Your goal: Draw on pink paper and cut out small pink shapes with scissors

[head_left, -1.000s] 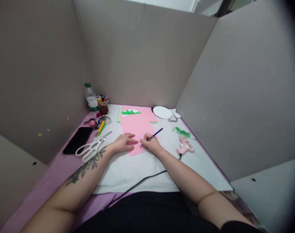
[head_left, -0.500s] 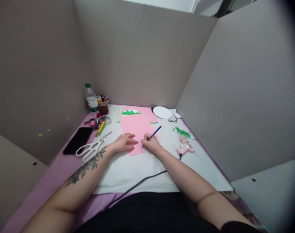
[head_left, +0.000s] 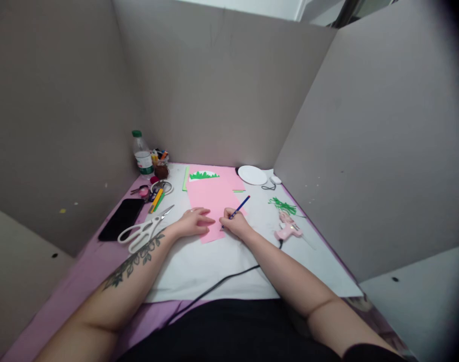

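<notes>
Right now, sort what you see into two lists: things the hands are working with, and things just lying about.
In use:
- blue pencil, in the right hand
- long pink paper sheet, under the left hand

Apparently just lying about:
- white-handled metal scissors
- flat black rectangular device
- pale pink glue gun
- round white disc
- green-capped clear plastic bottle

Wears a plain black top (head_left: 221, 329), below and to the right of the white scissors (head_left: 144, 232). Ends in a short black sleeve (head_left: 368, 353) on the right arm (head_left: 300, 281), well right of the scissors. Bears a dark, leafy floral tattoo (head_left: 133, 264) along the left forearm (head_left: 139, 274), just beside the scissors' handles.
</notes>
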{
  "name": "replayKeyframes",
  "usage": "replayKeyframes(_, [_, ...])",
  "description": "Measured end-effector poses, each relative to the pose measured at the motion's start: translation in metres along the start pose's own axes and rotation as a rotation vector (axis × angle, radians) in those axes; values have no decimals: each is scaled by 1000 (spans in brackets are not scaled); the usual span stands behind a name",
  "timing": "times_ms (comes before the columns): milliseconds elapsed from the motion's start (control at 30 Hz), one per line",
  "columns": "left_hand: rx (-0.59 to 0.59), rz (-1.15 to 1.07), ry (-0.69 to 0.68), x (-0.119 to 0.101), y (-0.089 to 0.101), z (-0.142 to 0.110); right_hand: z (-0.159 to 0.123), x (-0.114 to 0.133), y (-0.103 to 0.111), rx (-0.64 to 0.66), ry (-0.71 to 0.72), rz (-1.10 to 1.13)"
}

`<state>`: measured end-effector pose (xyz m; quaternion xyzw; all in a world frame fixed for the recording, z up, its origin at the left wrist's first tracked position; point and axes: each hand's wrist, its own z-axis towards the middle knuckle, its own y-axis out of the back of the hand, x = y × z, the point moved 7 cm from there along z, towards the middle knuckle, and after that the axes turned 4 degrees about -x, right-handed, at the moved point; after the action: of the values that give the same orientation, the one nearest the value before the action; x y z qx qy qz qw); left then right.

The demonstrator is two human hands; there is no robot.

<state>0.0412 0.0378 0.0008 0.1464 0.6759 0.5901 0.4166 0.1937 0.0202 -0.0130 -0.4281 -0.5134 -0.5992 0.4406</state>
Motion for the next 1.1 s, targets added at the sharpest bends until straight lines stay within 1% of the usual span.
replayKeyframes(67, [-2, 1, 0, -1, 1, 0, 0, 1, 0, 6, 6, 11])
replayKeyframes(200, [2, -2, 2, -2, 2, -1, -1, 7, 2, -32, 47, 10])
replayKeyframes(400, [-18, 4, -6, -2, 1, 1, -4, 21, -9, 5, 124, -89])
replayKeyframes(667, [-19, -8, -8, -1, 0, 1, -6, 21, -13, 35, 112, -110])
replayKeyframes(867, [-20, -4, -10, -1, 0, 1, -5, 20, -10, -19, 120, -128])
replayKeyframes(1000, [-23, -4, -9, 1, -1, 1, -6, 20, -12, 15, 123, -127])
replayKeyframes(1100, [-29, -5, -10, 2, -2, 2, -6, 20, -11, -1, 119, -121])
